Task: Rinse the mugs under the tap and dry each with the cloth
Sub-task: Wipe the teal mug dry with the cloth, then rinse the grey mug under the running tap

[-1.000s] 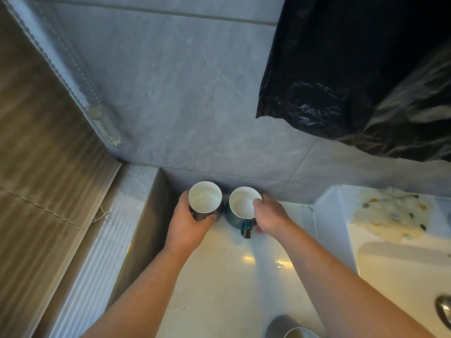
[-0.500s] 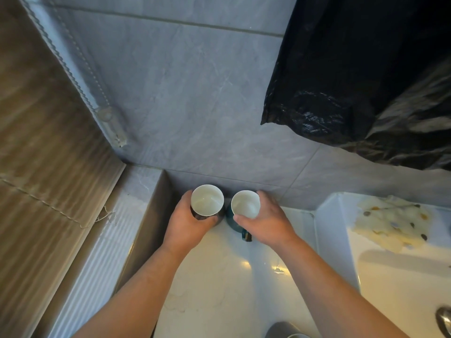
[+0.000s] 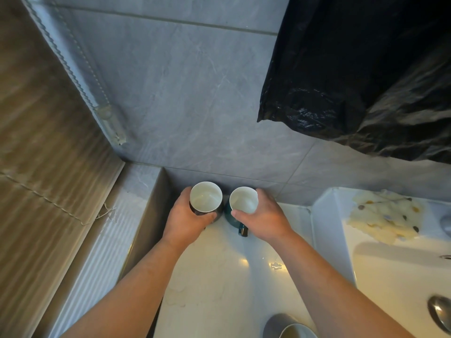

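Two mugs stand upright side by side at the back of the white counter point(image 3: 219, 276), against the grey tiled wall. The dark mug point(image 3: 206, 200) on the left has a white inside, and my left hand point(image 3: 188, 218) is wrapped around its side. Beside it is the teal mug point(image 3: 243, 203), also white inside, its handle pointing toward me. My right hand point(image 3: 266, 218) grips this teal mug from the right, thumb on the near rim. A pale speckled cloth point(image 3: 383, 218) lies on the sink's back ledge at right.
The white sink point(image 3: 390, 276) fills the right side, with a metal tap part point(image 3: 439, 313) at the right edge. A third grey mug point(image 3: 290, 328) sits at the bottom edge. A black plastic bag point(image 3: 366, 76) hangs above right. A ribbed white ledge point(image 3: 97, 252) and blind run along the left.
My right hand has shifted from pinching the teal mug's rim to gripping around its side. The left hand stays on the dark mug. The view has drifted slightly.
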The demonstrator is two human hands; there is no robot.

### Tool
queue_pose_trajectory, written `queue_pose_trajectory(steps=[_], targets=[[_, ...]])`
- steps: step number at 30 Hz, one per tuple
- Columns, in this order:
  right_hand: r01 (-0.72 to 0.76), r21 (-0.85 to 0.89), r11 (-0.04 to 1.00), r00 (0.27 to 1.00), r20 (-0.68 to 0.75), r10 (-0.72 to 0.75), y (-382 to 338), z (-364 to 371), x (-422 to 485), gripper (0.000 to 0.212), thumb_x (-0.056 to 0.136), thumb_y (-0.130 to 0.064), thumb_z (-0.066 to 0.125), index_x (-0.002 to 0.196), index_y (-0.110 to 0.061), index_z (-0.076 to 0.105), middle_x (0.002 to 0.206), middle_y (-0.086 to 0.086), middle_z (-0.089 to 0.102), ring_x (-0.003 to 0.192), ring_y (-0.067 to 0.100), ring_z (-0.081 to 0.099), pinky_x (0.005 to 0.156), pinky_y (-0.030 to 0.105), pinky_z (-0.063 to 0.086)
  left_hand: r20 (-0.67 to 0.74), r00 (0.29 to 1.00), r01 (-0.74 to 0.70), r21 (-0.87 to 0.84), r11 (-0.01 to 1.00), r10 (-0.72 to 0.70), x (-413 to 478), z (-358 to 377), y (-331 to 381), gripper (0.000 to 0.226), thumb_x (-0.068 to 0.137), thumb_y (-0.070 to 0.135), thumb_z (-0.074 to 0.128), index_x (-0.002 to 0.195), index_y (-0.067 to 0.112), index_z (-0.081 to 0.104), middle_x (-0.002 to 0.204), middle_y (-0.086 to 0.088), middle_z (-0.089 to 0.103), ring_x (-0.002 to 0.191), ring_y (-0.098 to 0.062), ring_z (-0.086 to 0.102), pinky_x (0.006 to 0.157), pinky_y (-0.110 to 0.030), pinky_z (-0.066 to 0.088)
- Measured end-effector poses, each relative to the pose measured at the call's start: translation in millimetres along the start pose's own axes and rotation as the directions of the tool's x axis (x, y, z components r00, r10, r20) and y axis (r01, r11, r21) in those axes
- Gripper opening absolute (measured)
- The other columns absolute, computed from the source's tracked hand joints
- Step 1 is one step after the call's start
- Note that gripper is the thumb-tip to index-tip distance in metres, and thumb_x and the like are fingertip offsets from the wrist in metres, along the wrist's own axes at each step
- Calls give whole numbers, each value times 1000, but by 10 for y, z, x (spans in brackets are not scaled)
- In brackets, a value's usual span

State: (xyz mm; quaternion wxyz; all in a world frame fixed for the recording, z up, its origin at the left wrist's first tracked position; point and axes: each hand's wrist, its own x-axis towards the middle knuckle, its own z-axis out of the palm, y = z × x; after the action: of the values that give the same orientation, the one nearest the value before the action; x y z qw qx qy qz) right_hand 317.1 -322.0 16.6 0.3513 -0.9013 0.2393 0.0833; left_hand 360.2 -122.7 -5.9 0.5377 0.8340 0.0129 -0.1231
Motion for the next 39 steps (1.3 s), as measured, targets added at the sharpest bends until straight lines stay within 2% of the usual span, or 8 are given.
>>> queue_pose_trajectory(steps=[12,16,19,24,27,32,36,39], targets=[[-17,92,996,999,52,12,-16,-21,-69,69,69,-62,72,124,-32,43,126,-10,52,112,16,53,83,32,48,44,999,-12,37,999,10,-8,-30,48,59,67,22,89,114,36,55,105,13,65,93,-13,68,75,-45,63],[-8,133,991,999,38,3,64,-107,-323,69,76,-56,65,134,-27,41,136,-2,50,127,22,49,99,38,46,35,999,-2,13,1000,2,-108,-77,114,68,71,32,86,130,26,52,140,1,54,124,-10,57,96,-31,55],[-61,90,994,996,71,55,274,-219,-828,54,96,-38,58,145,-20,44,148,3,48,134,21,47,104,29,38,-70,997,26,71,997,-21,-431,-113,85,64,85,36,73,141,20,48,148,-6,48,136,-20,48,110,-39,42],[-239,159,958,970,72,230,771,-282,-1926,44,99,-33,55,142,-25,50,148,-6,50,131,13,49,100,22,38,231,965,98,124,987,-125,-1445,97,-73,28,96,24,66,123,17,62,119,3,61,110,-14,59,93,-29,47],[-361,194,912,932,89,350,958,-216,-2345,47,99,-32,51,145,-28,44,141,-10,50,119,12,52,73,4,40,417,893,114,154,981,-169,-2007,276,-148,20,98,26,64,117,28,59,113,10,62,106,-7,60,86,-21,45],[-381,177,907,923,13,385,1215,-122,-2550,8,91,-29,49,92,-22,48,93,-8,57,86,17,53,67,26,41,545,805,202,120,972,-235,-2434,537,-166,24,101,27,59,117,40,47,111,29,51,110,-3,55,90,-23,47],[-443,268,855,897,132,423,1162,-93,-2516,29,100,-40,33,93,-24,56,80,-4,61,74,16,57,63,31,43,567,770,342,19,939,-292,-2325,667,-75,15,100,27,61,99,41,57,108,16,63,110,-14,62,99,-37,51],[-463,430,775,885,167,436,1141,-50,-2474,35,105,-38,29,110,-22,60,87,-1,62,79,16,55,67,33,46,619,726,417,-51,908,-299,-2235,722,-14,15,92,34,68,106,29,69,109,-2,73,108,-21,68,96,-39,53]])
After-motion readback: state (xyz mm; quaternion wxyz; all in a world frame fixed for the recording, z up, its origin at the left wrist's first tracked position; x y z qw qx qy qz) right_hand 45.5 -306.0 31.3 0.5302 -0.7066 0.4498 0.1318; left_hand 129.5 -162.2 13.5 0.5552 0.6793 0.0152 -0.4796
